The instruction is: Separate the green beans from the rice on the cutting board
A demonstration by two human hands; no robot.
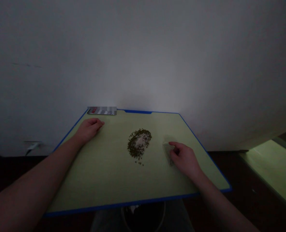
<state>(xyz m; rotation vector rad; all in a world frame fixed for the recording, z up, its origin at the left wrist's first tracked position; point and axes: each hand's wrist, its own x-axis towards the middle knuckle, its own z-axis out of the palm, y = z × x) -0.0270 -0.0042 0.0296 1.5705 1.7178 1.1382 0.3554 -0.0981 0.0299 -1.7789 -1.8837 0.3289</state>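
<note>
A pile of small green beans (132, 145) with pale grains (142, 140) heaped on it lies mid-table, a few beans scattered toward me. On the table to its left rests my left hand (89, 129), its fingers curled closed, with nothing visible in them. My right hand (184, 158) is at the right of the pile, thumb and forefinger around a clear, see-through cup (167, 149). The cup's outline is faint in the dim light. Part of it is hidden behind my fingers.
The pale yellow-green table (104, 180) has a blue edge and stands against a grey wall (143, 58). A phone (101, 111) lies at its back left corner. Below the front edge, a dark round container (143, 217) sits between my legs. A plug (33, 147) is at the left wall.
</note>
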